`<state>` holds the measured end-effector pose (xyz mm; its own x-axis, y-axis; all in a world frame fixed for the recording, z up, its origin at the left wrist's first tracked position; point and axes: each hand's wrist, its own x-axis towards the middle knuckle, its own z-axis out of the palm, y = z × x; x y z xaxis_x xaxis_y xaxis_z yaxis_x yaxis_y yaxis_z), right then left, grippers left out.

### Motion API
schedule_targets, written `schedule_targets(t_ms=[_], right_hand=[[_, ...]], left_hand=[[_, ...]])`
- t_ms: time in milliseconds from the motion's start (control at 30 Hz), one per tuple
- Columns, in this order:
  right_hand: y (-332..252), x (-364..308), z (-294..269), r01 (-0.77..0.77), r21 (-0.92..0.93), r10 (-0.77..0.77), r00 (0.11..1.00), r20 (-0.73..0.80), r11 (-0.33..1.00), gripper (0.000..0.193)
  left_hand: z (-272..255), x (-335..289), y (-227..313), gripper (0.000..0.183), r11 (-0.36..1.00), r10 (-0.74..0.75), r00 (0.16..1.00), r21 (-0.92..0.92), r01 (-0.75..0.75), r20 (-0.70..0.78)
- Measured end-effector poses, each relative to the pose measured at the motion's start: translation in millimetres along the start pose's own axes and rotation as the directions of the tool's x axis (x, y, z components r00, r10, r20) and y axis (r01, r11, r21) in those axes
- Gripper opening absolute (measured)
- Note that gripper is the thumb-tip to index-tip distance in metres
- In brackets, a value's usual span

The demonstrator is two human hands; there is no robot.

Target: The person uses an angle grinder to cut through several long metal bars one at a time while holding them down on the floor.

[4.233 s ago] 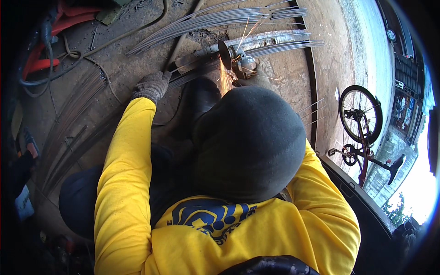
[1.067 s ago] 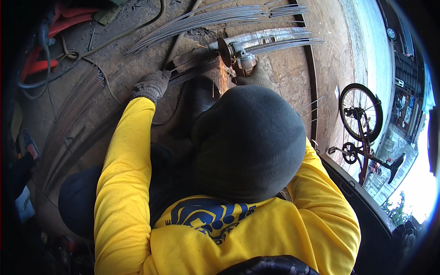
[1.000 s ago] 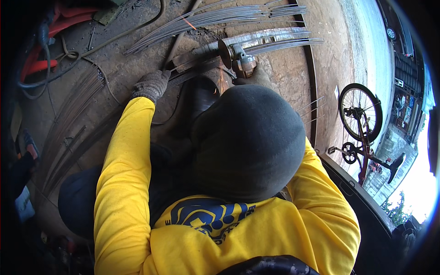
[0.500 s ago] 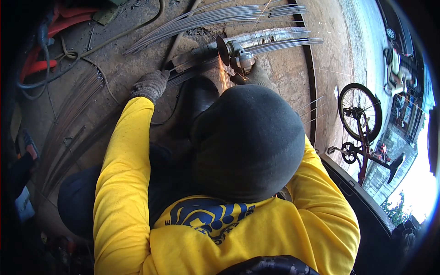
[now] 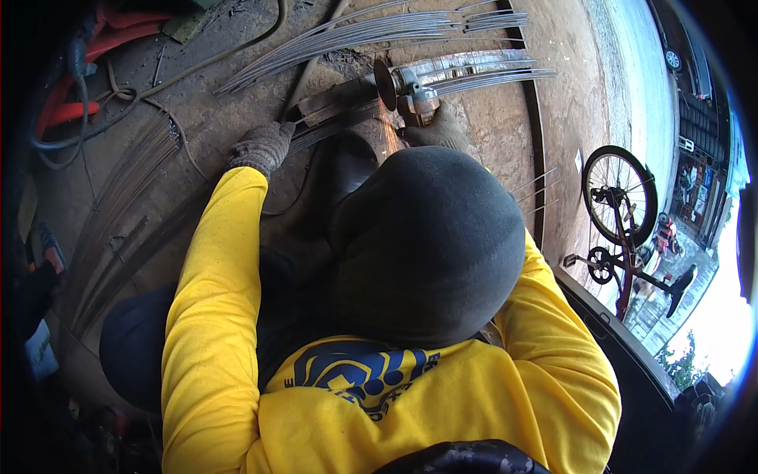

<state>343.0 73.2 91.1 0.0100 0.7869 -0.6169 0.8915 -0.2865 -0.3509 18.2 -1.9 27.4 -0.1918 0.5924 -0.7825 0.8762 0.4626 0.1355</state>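
My right hand (image 5: 444, 129), in a grey knit glove, is closed around the body of an angle grinder (image 5: 418, 104). Its cutting disc (image 5: 384, 84) stands on edge across a bundle of thin metal rods (image 5: 493, 77). Orange sparks (image 5: 388, 136) spray from below the disc toward me. My left hand (image 5: 262, 147), gloved as well, closes on the left end of the rods, next to a flat metal bar (image 5: 335, 99). A dark rounded head covering (image 5: 430, 245) hides my right forearm and part of the ground below the grinder.
More long rods (image 5: 339, 43) lie beyond the grinder; darker rods (image 5: 118, 229) spread at left. A cable (image 5: 213, 75) and red metal parts (image 5: 67, 114) are at far left. A metal rail (image 5: 537, 134) runs along the right, with a bicycle (image 5: 620, 205) past it.
The spark stream is thinner and fainter. The grinder and both hands have barely moved. In the street at right, a passing motorbike has gone from its earlier place.
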Motion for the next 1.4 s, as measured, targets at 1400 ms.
schedule_targets(t_ms=[1400], right_hand=[[-7, -3, 1, -0.022, 0.08, 0.028, 0.997, -0.075, 0.997, 0.097]], left_hand=[[3, 3, -2, 0.067, 1.0, 0.021, 0.999, 0.016, -0.02, -0.024]])
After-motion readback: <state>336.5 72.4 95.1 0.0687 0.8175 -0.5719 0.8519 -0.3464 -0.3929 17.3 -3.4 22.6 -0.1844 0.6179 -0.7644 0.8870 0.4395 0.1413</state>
